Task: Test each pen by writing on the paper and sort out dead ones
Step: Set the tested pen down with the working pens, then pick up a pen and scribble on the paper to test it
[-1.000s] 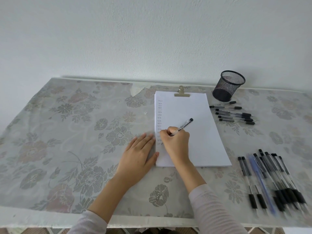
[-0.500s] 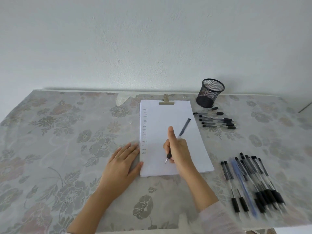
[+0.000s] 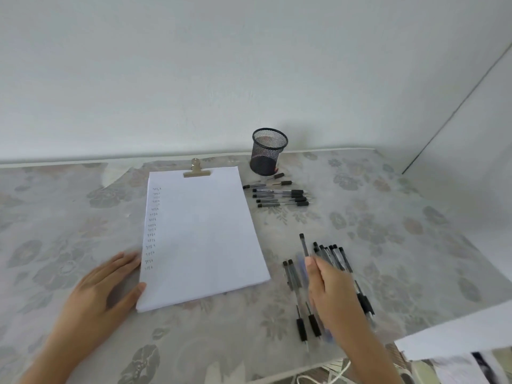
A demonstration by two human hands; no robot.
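The right hand (image 3: 331, 289) hangs over the near heap of pens (image 3: 332, 275) at the right of the worktop (image 3: 401, 245), with one pen (image 3: 304, 245) pinched in its fingers and standing up past the thumb, cap end away from the person; the left hand (image 3: 99, 286) lies open and flat beside the near left corner of the paper (image 3: 202, 234), its thumb touching the sheet's edge. The main risk, as I judge it, is confusion between groups: the pen in hand is over a loose, overlapping heap, and if it drops in there it can no longer be told apart from its neighbours, whether tested or untested. The hand itself is blurred and covers much of the heap, so a careless sweep could also roll pens toward the worktop's near edge. A second, smaller row of pens (image 3: 279, 196) lies well apart, just in front of the mesh cup (image 3: 268, 152), with two loose caps or short parts beside it; which group counts as dead cannot be told from here. The paper is held by a clip (image 3: 196, 171) at its far edge, so it should stay put if the left hand lifts. Down the sheet's left margin runs a column of short test marks (image 3: 151, 228), too small to read as letters or digits. No brand or label is legible on any pen.
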